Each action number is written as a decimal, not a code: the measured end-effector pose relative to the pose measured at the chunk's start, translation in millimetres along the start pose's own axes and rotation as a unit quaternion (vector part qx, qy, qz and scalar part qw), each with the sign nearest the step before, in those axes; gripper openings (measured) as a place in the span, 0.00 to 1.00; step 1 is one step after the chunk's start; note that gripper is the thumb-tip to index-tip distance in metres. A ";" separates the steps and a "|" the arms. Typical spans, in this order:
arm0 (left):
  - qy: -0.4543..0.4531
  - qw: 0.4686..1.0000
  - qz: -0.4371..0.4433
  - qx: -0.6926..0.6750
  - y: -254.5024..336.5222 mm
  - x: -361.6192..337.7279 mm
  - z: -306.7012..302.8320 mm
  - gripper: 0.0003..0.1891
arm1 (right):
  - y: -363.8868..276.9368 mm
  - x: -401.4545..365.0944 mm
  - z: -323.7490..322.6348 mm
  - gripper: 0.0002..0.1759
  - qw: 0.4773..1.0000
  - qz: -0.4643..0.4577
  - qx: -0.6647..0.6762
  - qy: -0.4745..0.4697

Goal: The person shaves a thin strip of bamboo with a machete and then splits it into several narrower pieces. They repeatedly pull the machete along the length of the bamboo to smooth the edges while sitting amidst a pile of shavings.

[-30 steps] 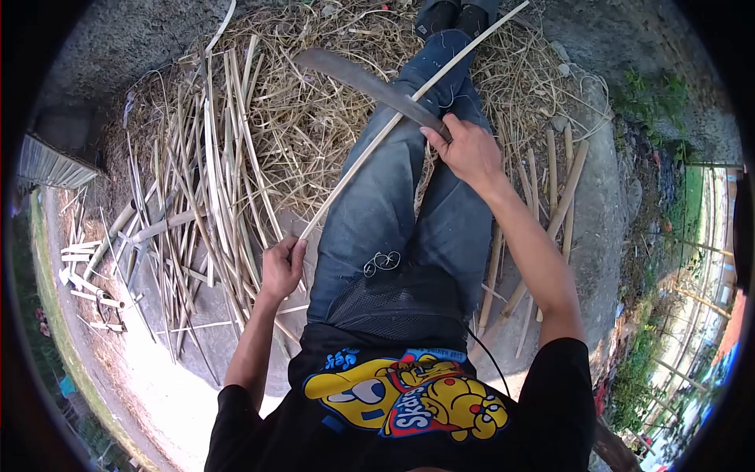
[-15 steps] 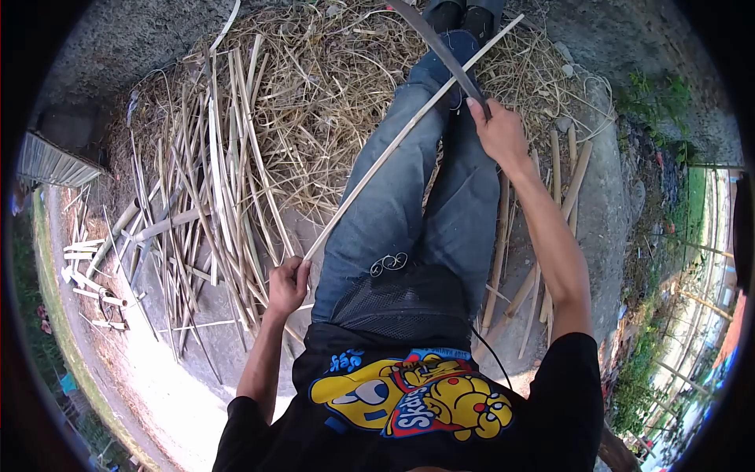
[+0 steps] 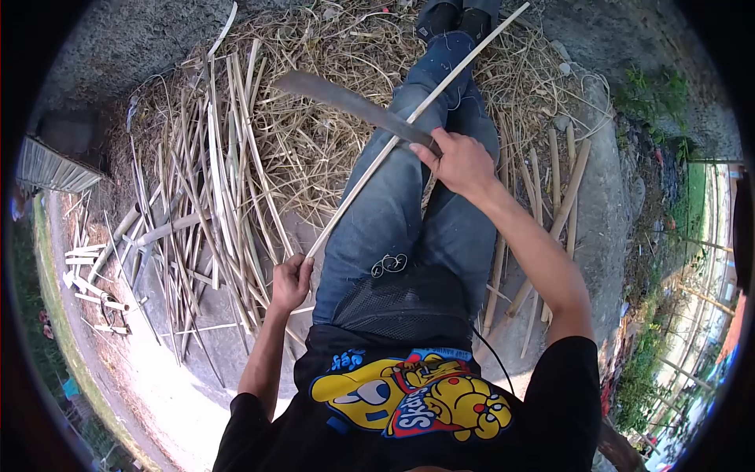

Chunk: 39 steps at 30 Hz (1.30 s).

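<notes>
Over at nine o'clock, short pale pieces (image 3: 85,252) lie on the bright ground (image 3: 110,362). Next, toward ten o'clock, there is a big messy heap of long sticks (image 3: 218,145), some pale and some brown. Then comes the left hand (image 3: 291,283), close to the middle at eight o'clock. Its fingers are pinching the low end of a long thin strip (image 3: 377,163). This strip slants up over the blue jeans (image 3: 381,220), and its far end points to one o'clock, past the shoes (image 3: 437,22). Dry scraps (image 3: 314,165) like straw are spread on the ground at eleven o'clock. A big dark knife (image 3: 342,101) has its tip over them, and its blade goes across the strip, a bit right of twelve o'clock. I can't tell if it touches the strip. Up between one and two o'clock, the right hand (image 3: 465,167) has its fingers wrapped around the handle end of the knife. More brown sticks (image 3: 572,179) lie past it, between two and three o'clock.
</notes>
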<state>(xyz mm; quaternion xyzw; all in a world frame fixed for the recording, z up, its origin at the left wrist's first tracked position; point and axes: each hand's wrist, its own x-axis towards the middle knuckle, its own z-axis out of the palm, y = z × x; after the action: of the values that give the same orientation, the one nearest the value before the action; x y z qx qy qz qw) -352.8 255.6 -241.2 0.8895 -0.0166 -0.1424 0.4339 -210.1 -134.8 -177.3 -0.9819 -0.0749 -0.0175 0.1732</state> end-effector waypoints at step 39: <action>-0.214 0.926 -0.148 -0.275 -36.0 14.2 -29.3 0.21 | 84.1 -1.8 1.0 0.31 0.995 -0.044 -0.058 0.063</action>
<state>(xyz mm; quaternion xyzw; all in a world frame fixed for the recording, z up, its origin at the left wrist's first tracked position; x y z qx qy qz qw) -334.7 298.3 -255.5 0.6763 0.0624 -0.3907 0.6213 -199.0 -212.8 -206.7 -0.9830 -0.1057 -0.0912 0.1191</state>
